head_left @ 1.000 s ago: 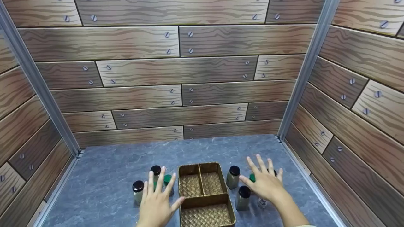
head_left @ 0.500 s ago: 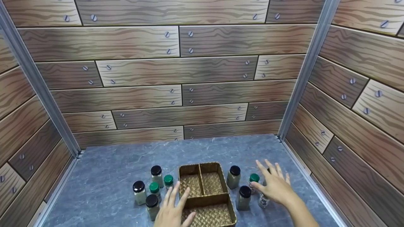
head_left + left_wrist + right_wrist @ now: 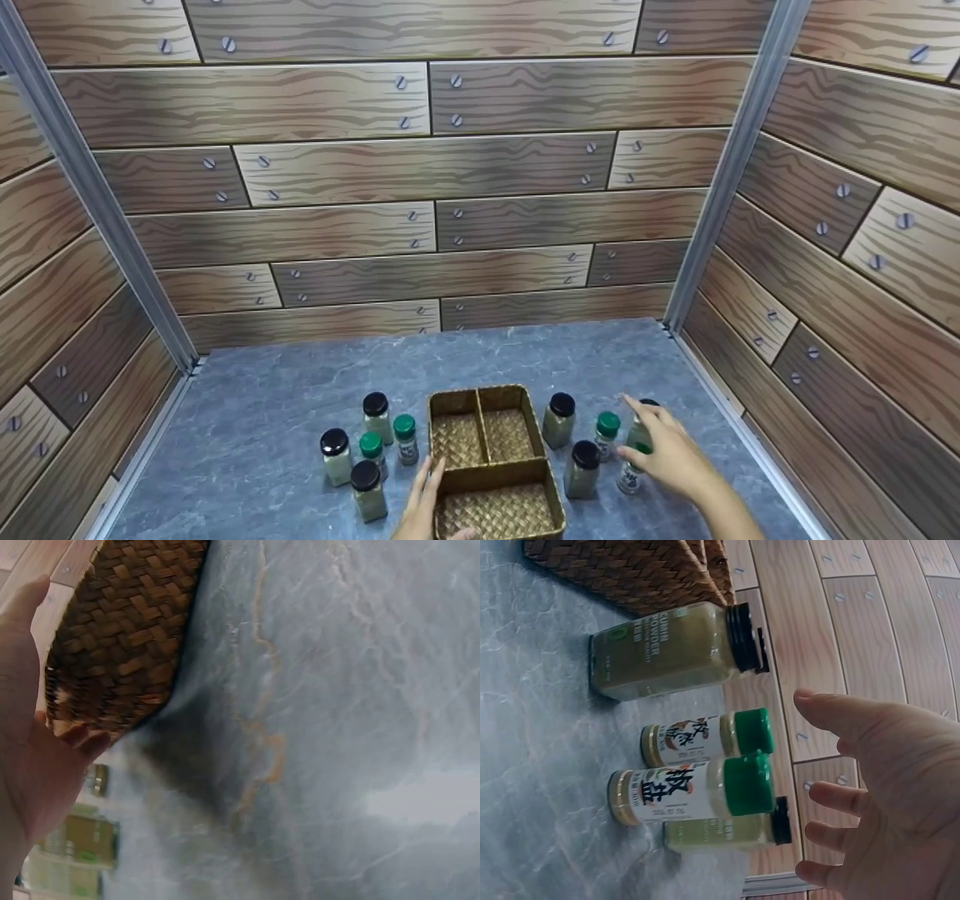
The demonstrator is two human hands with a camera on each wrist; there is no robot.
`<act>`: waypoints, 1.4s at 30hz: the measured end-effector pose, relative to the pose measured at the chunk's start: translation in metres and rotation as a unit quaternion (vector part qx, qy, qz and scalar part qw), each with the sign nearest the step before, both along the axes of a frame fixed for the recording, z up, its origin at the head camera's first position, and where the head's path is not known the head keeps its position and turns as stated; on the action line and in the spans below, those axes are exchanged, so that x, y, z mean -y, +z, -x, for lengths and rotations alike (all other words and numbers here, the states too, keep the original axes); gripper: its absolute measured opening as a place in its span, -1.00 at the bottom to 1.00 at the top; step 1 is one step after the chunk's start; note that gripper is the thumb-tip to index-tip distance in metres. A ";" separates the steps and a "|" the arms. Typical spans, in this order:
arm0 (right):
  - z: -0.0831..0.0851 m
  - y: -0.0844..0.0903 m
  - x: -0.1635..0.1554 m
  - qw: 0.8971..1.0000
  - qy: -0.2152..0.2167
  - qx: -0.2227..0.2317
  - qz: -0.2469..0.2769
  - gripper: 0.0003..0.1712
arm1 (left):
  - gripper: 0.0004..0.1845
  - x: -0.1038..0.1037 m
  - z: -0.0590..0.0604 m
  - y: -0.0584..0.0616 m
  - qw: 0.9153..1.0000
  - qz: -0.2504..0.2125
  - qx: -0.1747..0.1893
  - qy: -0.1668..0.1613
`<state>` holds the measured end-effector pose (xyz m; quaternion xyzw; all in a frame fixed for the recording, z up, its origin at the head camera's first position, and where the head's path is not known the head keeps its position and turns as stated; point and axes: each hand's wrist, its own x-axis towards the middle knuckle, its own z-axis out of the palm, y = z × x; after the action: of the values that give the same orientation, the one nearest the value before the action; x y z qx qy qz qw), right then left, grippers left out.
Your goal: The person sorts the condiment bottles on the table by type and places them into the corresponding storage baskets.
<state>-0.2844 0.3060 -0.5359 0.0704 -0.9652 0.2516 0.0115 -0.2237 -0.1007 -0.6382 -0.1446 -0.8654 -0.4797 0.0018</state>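
Observation:
My left hand [image 3: 421, 504] is at the left side of a woven basket [image 3: 499, 469] with three compartments. Its fingertips touch the basket's outer wall near a corner, as the left wrist view shows, while the thumb stands apart from the weave. Over the right group of spice jars, my right hand [image 3: 671, 454] hovers with fingers spread and nothing held. Nearest it are a green-capped shaker [image 3: 694, 791] and a black-capped jar [image 3: 640, 433] partly hidden behind the fingers. Another green-capped shaker [image 3: 607, 435] and a black-capped cumin powder jar [image 3: 667, 652] stand upright close by.
Left of the basket stand black-capped jars [image 3: 368, 495] and green-capped shakers [image 3: 406, 442]. Two more black-capped jars, one farther back [image 3: 559, 424], flank the basket's right side. Plank-patterned walls [image 3: 435, 172] and metal posts [image 3: 705, 225] enclose the grey marbled table [image 3: 262, 420].
My left hand has moved right and down from above the left jars to the basket's side. My right hand has shifted slightly right and lower, its fingers less spread.

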 end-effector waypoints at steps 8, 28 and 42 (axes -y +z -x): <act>0.004 -0.009 -0.011 0.998 -0.014 -0.003 0.054 0.00 | 0.04 0.012 0.007 -0.028 0.994 -0.014 -0.104 -0.014; 0.035 -0.035 -0.045 0.994 -0.046 -0.023 0.096 -0.26 | 0.12 0.011 0.007 -0.047 0.986 -0.163 -0.037 -0.007; 0.057 -0.051 -0.050 0.991 -0.040 -0.009 0.127 -0.29 | 0.02 0.008 0.006 -0.051 0.989 -0.124 -0.082 0.019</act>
<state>-0.3412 0.3557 -0.5871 0.0323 -0.9274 0.3707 0.0393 -0.2302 -0.1090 -0.6896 -0.1653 -0.7987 -0.5699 0.0999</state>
